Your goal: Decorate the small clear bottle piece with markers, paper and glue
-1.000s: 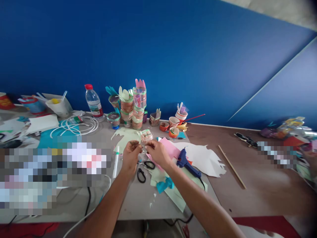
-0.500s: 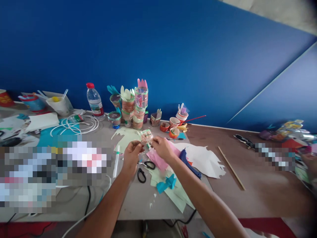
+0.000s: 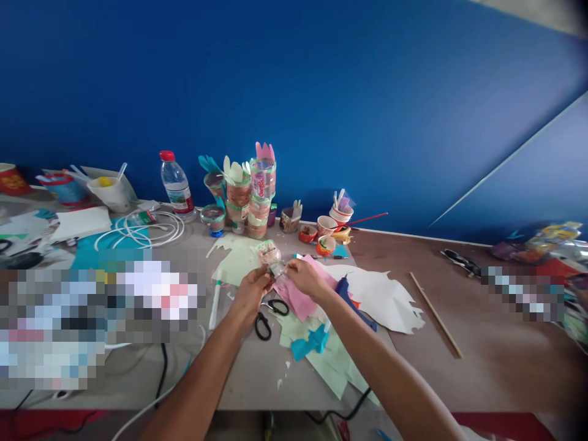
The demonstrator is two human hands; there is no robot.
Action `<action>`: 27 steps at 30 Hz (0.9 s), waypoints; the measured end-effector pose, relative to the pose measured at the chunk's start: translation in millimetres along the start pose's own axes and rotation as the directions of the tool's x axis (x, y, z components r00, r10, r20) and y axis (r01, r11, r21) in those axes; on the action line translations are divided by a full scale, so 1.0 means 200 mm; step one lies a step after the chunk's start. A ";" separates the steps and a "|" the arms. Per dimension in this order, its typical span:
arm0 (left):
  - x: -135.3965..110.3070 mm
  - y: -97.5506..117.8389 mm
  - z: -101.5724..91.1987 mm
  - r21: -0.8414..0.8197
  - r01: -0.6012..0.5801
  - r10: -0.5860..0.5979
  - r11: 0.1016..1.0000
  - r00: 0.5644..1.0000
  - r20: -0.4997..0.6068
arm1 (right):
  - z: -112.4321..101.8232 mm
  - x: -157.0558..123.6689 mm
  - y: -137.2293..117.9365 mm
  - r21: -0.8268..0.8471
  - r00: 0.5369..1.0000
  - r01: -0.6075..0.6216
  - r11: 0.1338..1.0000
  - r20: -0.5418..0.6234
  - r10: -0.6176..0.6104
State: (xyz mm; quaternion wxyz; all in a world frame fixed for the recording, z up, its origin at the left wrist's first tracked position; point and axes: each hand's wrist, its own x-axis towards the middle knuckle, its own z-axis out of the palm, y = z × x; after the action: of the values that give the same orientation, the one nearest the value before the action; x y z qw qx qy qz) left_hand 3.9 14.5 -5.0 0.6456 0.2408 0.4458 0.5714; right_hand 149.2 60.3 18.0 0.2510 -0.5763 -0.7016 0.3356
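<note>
The clear plastic piece (image 3: pixel 277 269) hangs just above the grey tabletop (image 3: pixel 257 373), held up where we can see it. Around it, the white paper sheet (image 3: pixel 386 300) lies to the right and the pink paper (image 3: pixel 296 300) directly beneath our hands. The blue glue gun (image 3: pixel 358 306) lies beside our right forearm, and the black scissors (image 3: pixel 270 312) sit within easy reach. Our left hand (image 3: pixel 250 293) and right hand (image 3: pixel 307 278) each pinch one end of the piece, fingertips closed on it, seemingly to steady it.
</note>
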 end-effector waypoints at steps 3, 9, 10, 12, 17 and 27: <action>0.01 0.01 0.00 -0.034 -0.005 0.004 0.999 1.000 -0.026 | 0.02 -0.03 -0.03 0.002 0.999 0.022 1.000 -0.036 -0.022; -0.02 0.04 0.01 -0.060 -0.049 0.048 0.997 0.999 -0.026 | 0.08 -0.10 -0.07 0.041 0.987 0.076 0.996 -0.148 -0.069; -0.02 0.04 0.01 -0.066 -0.051 0.050 0.996 0.999 -0.021 | 0.08 -0.11 -0.08 0.062 0.983 0.092 0.994 -0.164 -0.081; -0.03 0.04 0.01 -0.083 -0.045 0.046 0.996 0.999 0.020 | 0.10 -0.12 -0.08 0.119 0.974 0.139 0.983 -0.196 -0.114; -0.04 0.04 0.01 -0.129 -0.060 0.065 0.990 0.997 0.033 | 0.07 -0.15 -0.07 0.238 0.970 0.181 0.954 -0.206 -0.132; -0.05 0.05 0.02 -0.157 -0.091 0.102 0.983 0.993 0.060 | -0.19 -0.09 -0.17 0.117 0.936 0.252 0.961 -0.281 -0.211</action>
State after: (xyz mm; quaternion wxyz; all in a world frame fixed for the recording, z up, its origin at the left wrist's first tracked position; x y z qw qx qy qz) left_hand 3.0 8.6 7.2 0.6486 0.2310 0.3660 0.6260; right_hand 158.1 46.1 69.4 0.4237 -0.5085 -0.6971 0.2756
